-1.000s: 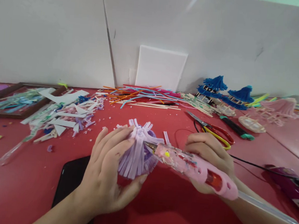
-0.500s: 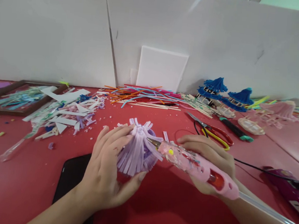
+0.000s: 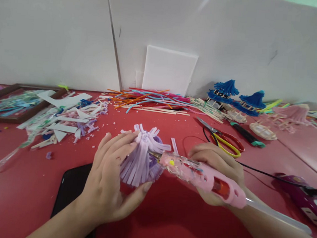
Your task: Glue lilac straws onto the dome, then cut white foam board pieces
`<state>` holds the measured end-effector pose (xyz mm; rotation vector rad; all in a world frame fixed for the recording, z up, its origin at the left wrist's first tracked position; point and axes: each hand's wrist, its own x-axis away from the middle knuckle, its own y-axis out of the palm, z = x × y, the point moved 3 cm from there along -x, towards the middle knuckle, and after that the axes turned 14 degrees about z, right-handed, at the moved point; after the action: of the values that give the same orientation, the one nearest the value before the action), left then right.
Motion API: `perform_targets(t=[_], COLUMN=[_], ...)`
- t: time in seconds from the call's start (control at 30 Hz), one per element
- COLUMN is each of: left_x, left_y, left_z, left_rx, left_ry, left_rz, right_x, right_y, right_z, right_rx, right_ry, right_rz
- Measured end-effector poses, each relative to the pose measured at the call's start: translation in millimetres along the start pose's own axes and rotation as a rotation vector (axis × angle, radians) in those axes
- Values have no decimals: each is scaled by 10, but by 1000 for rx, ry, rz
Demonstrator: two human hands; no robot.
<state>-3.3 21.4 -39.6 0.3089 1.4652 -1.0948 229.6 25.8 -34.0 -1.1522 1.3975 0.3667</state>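
Note:
My left hand (image 3: 114,178) grips a cone of light purple strips (image 3: 138,161) from its left side, fingers on top and thumb below. The strips fan out from a bunched centre. A darker purple ring (image 3: 155,168) shows under them on the right. My right hand (image 3: 218,165) is wrapped round a pink glue gun (image 3: 203,180) with a clear glue stick in its rear end. The gun's metal tip is at the strips, on the right side of the cone. Two loose purple strips (image 3: 174,146) lie behind the gun.
Red-handled and yellow-handled scissors or pliers (image 3: 230,142) lie right of centre, with blue roofed models (image 3: 227,90) behind. Coloured sticks (image 3: 149,99) line the wall. Paper scraps (image 3: 69,118) and a frame (image 3: 11,119) lie left. A black phone (image 3: 72,185) is partly under my left wrist.
The glue gun's tip has moved slightly left and down along the strips. The whole view has shifted a little, and my left hand still grips the purple cone.

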Motion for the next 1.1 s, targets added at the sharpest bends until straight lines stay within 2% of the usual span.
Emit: perform_targets(t=[0.27, 1.1], left_x=[5, -32], left_y=[-4, -8], left_z=[-1, 22], left_rx=[-6, -33], left_ry=[0, 23], left_rz=[-2, 19], right_x=[-13, -76], right_y=[6, -43], right_z=[-2, -7], right_rx=[-28, -48], right_ry=[9, -17], right_rz=[55, -7])
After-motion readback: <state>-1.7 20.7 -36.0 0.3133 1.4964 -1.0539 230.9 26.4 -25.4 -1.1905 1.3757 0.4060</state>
